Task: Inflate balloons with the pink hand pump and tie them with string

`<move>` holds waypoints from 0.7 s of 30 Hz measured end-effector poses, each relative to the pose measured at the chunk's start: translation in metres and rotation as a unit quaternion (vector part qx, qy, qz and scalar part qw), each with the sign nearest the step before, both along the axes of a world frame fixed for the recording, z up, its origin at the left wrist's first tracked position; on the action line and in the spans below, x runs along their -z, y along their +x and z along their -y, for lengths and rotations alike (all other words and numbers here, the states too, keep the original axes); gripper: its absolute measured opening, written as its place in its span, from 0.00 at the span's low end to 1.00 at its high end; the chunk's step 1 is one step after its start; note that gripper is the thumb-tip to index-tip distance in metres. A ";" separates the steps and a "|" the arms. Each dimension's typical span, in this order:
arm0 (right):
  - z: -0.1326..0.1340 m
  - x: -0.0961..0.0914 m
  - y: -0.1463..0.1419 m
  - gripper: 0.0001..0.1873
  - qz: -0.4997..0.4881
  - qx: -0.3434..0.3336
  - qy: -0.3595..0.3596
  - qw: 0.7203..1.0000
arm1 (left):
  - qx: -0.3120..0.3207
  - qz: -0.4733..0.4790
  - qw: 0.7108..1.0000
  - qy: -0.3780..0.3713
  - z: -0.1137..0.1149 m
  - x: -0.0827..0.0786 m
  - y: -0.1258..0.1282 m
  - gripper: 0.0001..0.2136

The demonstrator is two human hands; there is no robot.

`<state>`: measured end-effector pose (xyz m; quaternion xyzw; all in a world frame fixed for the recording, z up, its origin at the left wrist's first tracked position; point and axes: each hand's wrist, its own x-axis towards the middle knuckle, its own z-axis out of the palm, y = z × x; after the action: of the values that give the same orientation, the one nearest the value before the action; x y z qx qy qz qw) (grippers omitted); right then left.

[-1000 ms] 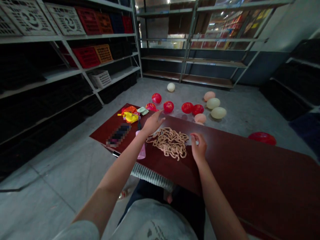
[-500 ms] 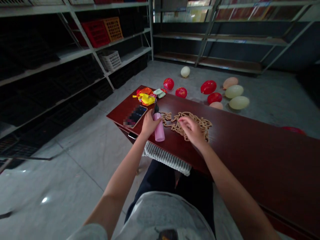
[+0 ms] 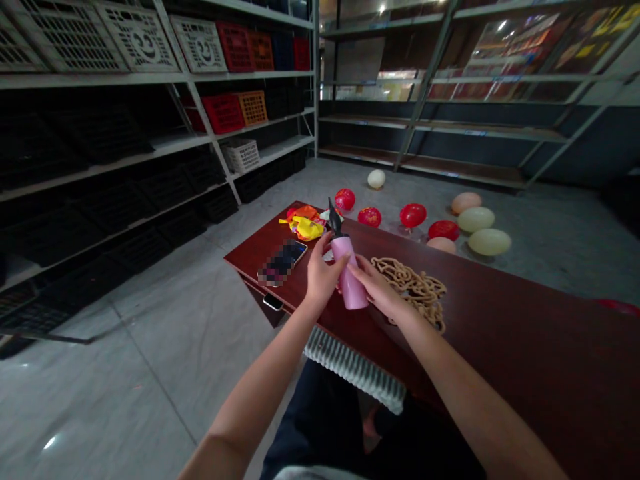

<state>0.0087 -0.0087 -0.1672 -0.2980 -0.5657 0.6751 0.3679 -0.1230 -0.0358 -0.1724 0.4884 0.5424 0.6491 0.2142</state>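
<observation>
A pink balloon pump [image 3: 349, 273] with a black nozzle tip is held upright, leaning slightly left, over the near side of the dark red table [image 3: 500, 313]. My left hand [image 3: 323, 270] wraps round its left side just below the black top. From the right, my right hand [image 3: 375, 283] grips the pump's middle, with some fingers hidden behind it. A tangled heap of tan cord-like strands [image 3: 425, 287] lies just beyond my right hand. Left of my left hand rests a phone [image 3: 285, 260] with a blurred screen.
Yellow and orange limp balloons or packets [image 3: 306, 227] lie at the table's far left corner. Several inflated balloons [image 3: 413, 215] are on the floor behind it. A second phone-like device [image 3: 273, 302] sits below the table's left edge. Shelves with crates [image 3: 243, 155] line the walls.
My right hand has moved left from above the tan strands and taken hold of the pump. The pump has been raised and turned a little. The camera view has tilted up.
</observation>
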 end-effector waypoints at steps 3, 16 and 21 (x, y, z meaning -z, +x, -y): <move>0.000 -0.008 0.008 0.24 0.005 0.002 -0.040 0.999 | 0.052 -0.018 0.998 0.007 -0.006 -0.006 0.006 0.21; -0.026 0.010 0.091 0.13 -0.074 -0.026 -0.152 0.985 | -0.038 -0.427 0.885 -0.180 -0.112 -0.019 -0.084 0.21; -0.028 0.014 0.095 0.17 -0.074 -0.039 -0.187 0.979 | -0.053 -0.481 0.847 -0.219 -0.146 -0.023 -0.090 0.20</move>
<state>0.1037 0.0195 -0.1815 -0.2884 -0.4115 0.8032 0.3200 -0.2129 0.1102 -0.1495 0.6505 0.7305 0.2076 -0.0068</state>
